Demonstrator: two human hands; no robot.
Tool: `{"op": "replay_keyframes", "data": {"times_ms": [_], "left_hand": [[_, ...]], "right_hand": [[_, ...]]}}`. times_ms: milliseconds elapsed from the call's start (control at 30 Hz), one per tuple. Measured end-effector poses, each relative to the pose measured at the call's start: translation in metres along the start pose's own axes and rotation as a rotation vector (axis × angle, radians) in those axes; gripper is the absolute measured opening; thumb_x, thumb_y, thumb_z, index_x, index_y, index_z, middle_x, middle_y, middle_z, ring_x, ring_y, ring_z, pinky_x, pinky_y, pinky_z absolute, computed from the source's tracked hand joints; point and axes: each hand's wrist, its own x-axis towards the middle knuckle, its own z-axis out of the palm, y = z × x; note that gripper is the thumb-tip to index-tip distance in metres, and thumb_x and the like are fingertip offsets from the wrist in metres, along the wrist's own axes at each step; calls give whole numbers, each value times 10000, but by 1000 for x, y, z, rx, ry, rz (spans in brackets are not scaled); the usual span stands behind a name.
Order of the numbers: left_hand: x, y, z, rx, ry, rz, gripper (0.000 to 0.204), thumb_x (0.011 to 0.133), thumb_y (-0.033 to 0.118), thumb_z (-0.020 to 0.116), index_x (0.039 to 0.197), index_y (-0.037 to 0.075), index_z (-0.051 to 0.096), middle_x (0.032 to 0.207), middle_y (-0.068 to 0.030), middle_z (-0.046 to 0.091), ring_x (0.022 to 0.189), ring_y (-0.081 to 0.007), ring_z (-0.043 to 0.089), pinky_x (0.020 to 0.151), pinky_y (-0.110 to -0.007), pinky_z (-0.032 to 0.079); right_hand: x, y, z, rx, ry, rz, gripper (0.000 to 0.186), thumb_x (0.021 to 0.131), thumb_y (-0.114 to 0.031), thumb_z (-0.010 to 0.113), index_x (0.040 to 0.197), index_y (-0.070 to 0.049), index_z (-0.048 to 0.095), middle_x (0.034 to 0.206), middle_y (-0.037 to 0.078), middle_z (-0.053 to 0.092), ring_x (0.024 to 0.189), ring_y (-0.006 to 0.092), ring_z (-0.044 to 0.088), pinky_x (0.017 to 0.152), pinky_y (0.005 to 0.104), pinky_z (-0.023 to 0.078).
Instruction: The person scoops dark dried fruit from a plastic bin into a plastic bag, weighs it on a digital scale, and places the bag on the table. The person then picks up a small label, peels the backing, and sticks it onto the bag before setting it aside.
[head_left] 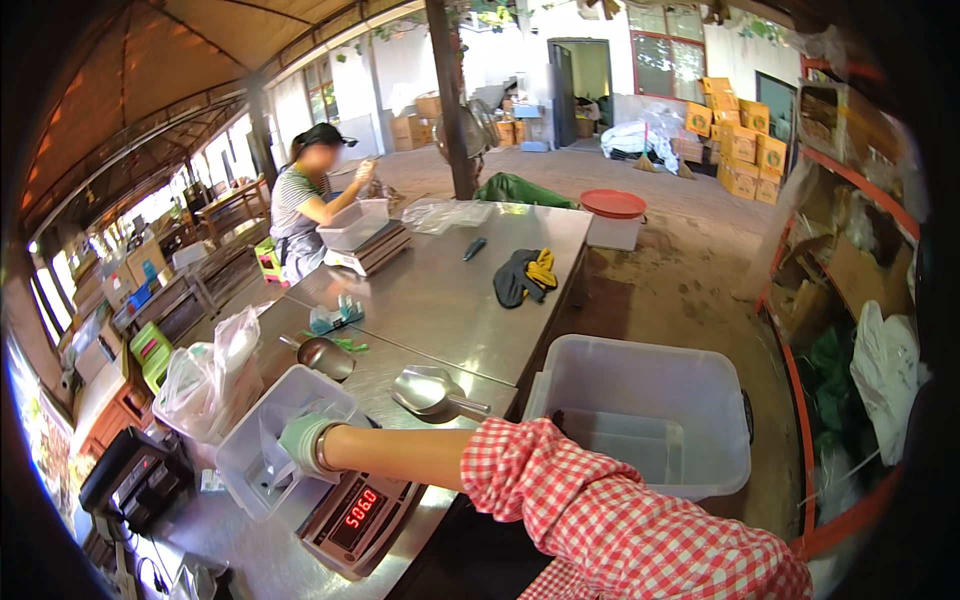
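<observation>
One gloved right hand, one co-worker. Two scales, two scoops, at least three tubs. Two green stools, one red basin, one green tarp, one black machine. Gloves bunched on the table, too tangled for a count. Cartons in the far stack: several, too overlapped for an exact number.

Daylight bleaches the white wall far beyond the right hand, glare streaks the steel table around it, and fisheye edges curve into black.

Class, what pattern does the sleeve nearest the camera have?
The sleeve has a red-and-white check, best seen in the head view.
</observation>
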Motion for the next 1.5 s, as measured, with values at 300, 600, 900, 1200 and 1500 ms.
{"op": "replay_keyframes", "data": {"times_ms": [300, 600, 900, 1200, 1500], "left_hand": [[2, 3, -3, -62, -41, 11, 168, 714, 117, 584, 851, 155, 675, 1010, -94, 597, 930, -286, 558, 802, -388, 446], [-25, -25, 22, -75, -65, -146, 137, 667, 52, 577, 777, 92, 648, 1001, -107, 557, 958, -293, 496, 840, -401, 353], [-20, -17, 21, -36, -116, -179, 140, 666, 70, 589, 787, 102, 651, 1012, -96, 553, 964, -272, 492, 840, -385, 344], [-24, -19, 21, -12, -124, -184, 130, 672, 78, 588, 778, 112, 656, 1014, -90, 554, 986, -269, 487, 851, -384, 340], [-17, -15, 20, 10, -135, -165, 121, 663, 80, 594, 763, 110, 654, 994, -87, 557, 985, -266, 484, 845, -386, 337]], "right_hand": [[7, 4, 5, 15, 334, -143, 182, 618, -220, 655, 720, -71, 672, 722, 187, 627, 709, 349, 624, 626, 406, 504], [-198, 106, -10, 936, 705, 376, 179, 816, -106, 597, 963, -22, 655, 708, 11, 592, 594, 84, 535, 540, 214, 447], [-411, 230, 166, 793, 627, 1262, 119, 762, -2, 561, 835, 11, 654, 603, 75, 587, 457, 157, 555, 415, 289, 463], [-407, 231, 193, 696, 407, 1241, 247, 759, -68, 585, 996, -2, 605, 778, 138, 621, 530, 237, 592, 488, 330, 504], [-234, 100, 43, 374, 593, 288, 249, 774, -201, 592, 984, -71, 612, 875, 125, 625, 780, 271, 612, 684, 342, 481]]}}
